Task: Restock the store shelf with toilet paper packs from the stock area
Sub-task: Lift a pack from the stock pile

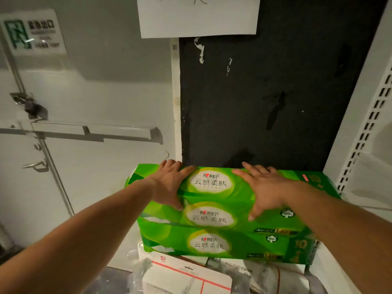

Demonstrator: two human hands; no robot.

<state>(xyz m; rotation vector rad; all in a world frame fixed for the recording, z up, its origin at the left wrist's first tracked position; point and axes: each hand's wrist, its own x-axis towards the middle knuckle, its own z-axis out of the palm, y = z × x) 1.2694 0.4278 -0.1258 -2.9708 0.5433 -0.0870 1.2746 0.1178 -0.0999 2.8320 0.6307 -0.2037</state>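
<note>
1. At the far left, a green emergency-exit sign [31,31] is fixed high on a white door [95,92], and a metal push bar [95,132] runs across the door lower down, with a latch [28,105] above its left end.
2. The left hand [169,183] lies on the left part of the top green toilet paper pack [212,200]; its fingers reach over the far top edge and its thumb runs down the near face, so it holds the pack's corner rather than lying flat.
3. That top pack sits on a second green toilet paper pack [222,245] of the same print. The two are stacked against a black wall panel [265,102], between the door and the shelving.
4. A white paper sheet [198,15] with handwriting hangs above, at the top of the black panel.
5. Under and in front of the stack lie white boxes [186,276] with red lines and some clear plastic wrapping [135,272].
6. The right hand [263,187] rests on the right part of the top pack, fingers spread and fairly straight across the top, thumb down the front face; it presses rather than clenches.
7. At the far right stands a white slotted shelf upright [364,128].
</note>
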